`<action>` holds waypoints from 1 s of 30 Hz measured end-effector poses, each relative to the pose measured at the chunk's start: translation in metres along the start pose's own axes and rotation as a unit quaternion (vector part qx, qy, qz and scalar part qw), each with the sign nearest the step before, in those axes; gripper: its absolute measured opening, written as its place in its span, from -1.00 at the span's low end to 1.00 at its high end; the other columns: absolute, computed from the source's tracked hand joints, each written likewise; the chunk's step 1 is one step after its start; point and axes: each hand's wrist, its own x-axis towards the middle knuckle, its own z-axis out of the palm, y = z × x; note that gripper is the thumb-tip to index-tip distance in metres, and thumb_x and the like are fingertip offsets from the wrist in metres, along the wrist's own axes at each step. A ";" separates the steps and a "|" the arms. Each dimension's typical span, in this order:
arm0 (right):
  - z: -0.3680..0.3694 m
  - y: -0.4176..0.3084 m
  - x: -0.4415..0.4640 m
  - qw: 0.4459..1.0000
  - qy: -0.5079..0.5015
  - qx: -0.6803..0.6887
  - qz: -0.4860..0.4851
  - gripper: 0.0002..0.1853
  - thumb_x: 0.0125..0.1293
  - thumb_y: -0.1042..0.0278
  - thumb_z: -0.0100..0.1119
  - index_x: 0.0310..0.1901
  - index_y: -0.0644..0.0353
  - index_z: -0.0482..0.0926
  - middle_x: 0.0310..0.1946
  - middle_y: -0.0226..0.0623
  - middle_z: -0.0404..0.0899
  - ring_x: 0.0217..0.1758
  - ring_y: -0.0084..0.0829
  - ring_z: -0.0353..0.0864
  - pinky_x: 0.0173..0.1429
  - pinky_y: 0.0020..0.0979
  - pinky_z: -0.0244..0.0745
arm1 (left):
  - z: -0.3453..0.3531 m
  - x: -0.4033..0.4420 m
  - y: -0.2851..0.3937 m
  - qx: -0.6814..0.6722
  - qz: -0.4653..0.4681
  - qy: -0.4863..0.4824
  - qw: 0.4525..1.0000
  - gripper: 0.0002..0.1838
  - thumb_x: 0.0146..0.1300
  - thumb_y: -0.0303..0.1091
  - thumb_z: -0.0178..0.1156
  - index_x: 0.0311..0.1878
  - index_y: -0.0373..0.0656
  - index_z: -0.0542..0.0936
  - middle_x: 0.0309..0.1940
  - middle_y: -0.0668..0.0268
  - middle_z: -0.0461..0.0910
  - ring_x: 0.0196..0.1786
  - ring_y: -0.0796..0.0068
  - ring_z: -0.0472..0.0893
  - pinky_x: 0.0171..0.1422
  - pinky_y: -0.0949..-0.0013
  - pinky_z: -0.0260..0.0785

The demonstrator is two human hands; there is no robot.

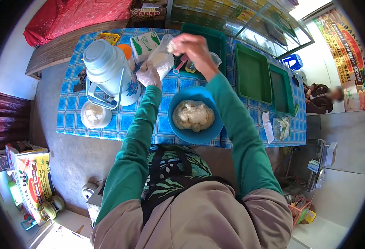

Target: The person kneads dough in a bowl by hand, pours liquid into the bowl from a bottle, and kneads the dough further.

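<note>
My left hand (148,74), whitish over the fingers, is closed on the side of a clear plastic bag (161,60) of white powder. Above and to the right of the bag's mouth, my right hand (190,47) is closed and slightly blurred. Something pale shows at its fingertips, too unclear to name. A blue bowl (179,129) stands on the table in front of me, holding a lump of pale, sticky dough (193,115). Just right of the bag lies a pink measuring spoon (180,65) at the edge of a dark green tray (215,38).
A large pale-blue thermos jug (112,70) stands left, near a white tub (95,115) of white stuff. A green-and-white packet (145,45) and orange-lidded container (125,52) stand behind. Green trays (253,72) lie right. A seated person (319,97) is at the far right.
</note>
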 end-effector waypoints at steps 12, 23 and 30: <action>0.036 0.145 0.088 0.760 -0.291 -0.560 0.157 -0.75 -0.03 0.50 0.00 -0.30 0.35 0.60 -0.26 0.12 0.57 -0.15 0.05 0.58 -0.16 -0.10 0.47 | -0.007 -0.002 0.015 0.218 0.151 0.036 0.963 -0.68 0.21 -0.23 0.10 -0.20 -0.33 0.61 -0.51 0.10 0.62 -0.47 0.44 0.56 -0.31 0.32 0.37; 0.010 0.242 0.078 0.815 -0.151 -0.559 0.025 -0.73 -0.05 0.20 0.18 -0.31 0.13 0.63 -0.32 -0.12 0.61 -0.21 -0.17 0.58 -0.13 -0.25 0.45 | -0.002 -0.020 0.020 0.102 0.073 -0.046 0.991 -0.73 0.24 -0.30 0.09 -0.20 -0.34 0.59 -0.49 -0.13 0.53 -0.48 0.46 0.57 -0.35 0.35 0.36; 0.019 0.181 0.040 0.976 0.106 0.062 0.182 -0.78 0.07 0.23 0.09 -0.28 0.14 0.52 -0.34 -0.24 0.57 -0.32 -0.22 0.54 -0.23 -0.13 0.46 | -0.009 -0.026 0.014 0.098 0.070 -0.075 0.990 -0.70 0.23 -0.30 0.15 -0.12 -0.37 0.57 -0.56 0.39 0.51 -0.54 0.69 0.35 -0.51 0.50 0.25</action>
